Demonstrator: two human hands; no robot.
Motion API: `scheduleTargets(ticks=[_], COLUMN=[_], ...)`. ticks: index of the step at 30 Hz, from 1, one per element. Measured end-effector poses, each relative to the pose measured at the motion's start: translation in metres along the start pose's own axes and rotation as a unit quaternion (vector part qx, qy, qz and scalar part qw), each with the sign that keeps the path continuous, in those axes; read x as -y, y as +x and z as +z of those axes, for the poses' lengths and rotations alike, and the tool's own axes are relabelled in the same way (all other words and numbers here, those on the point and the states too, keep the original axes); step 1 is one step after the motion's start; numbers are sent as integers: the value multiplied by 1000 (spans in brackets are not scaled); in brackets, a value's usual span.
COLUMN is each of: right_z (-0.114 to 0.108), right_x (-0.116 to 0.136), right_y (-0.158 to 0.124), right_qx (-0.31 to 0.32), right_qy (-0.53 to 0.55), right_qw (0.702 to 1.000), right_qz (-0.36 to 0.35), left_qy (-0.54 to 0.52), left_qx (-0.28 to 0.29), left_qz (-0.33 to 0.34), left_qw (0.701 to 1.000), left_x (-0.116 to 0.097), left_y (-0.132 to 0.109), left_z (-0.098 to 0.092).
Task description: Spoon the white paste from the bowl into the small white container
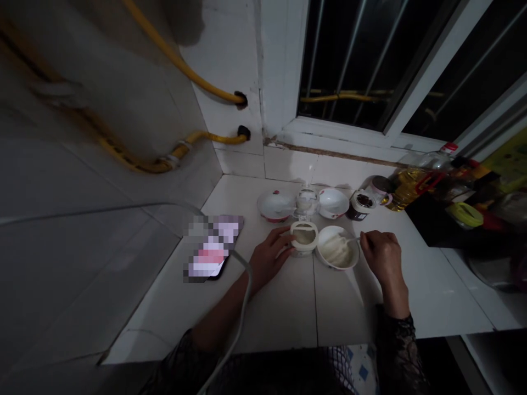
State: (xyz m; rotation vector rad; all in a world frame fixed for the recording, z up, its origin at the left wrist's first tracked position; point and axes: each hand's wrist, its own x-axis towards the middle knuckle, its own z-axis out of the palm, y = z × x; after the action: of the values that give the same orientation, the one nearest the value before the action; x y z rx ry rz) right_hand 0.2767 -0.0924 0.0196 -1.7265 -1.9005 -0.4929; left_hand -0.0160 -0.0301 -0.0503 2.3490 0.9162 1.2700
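My left hand (272,255) rests its fingers against the side of a small clear jar (303,251) with a white rim, steadying it on the counter. Something pale is inside that jar. Just right of it stands a white bowl (329,263) of pale powder or paste; which one, I cannot tell. My right hand (382,253) is closed on the handle of a pale spoon (352,240), whose head lies in the bowl's contents. Behind these are a second similar jar (307,202), a wide white bowl (269,203) with a spoon in it, and another white bowl (334,202).
A phone (216,247) with its screen lit lies left on the tiled counter (288,307). A white cable (248,291) crosses the view. Toward the right stand a dark-labelled jar (360,207), a lidded cup (379,189), an oil bottle (407,184) and a black rack (428,222).
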Motion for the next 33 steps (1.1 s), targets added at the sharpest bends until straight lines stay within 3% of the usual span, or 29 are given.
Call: scheduleTargets(ticks=[7,21,29,33], right_z=[20,20,25,23], right_x=[14,22,25,22], right_y=[-2,-1,-4,-4], right_qx=[69,-22,14,-3], right_qy=[56,59,133,166], right_qw=[996,998,990,977], right_qz=[-20,-21,37,137], left_qy=[-3,12,0,3], left_qx=[-5,-3,0,-1], left_qz=[10,12,5,10], left_qw=[1000,1000,1000,1000], left_x=[-3,-3,-1,-1], left_y=[1,1,1,1], left_z=[-2,-2,-1,-1])
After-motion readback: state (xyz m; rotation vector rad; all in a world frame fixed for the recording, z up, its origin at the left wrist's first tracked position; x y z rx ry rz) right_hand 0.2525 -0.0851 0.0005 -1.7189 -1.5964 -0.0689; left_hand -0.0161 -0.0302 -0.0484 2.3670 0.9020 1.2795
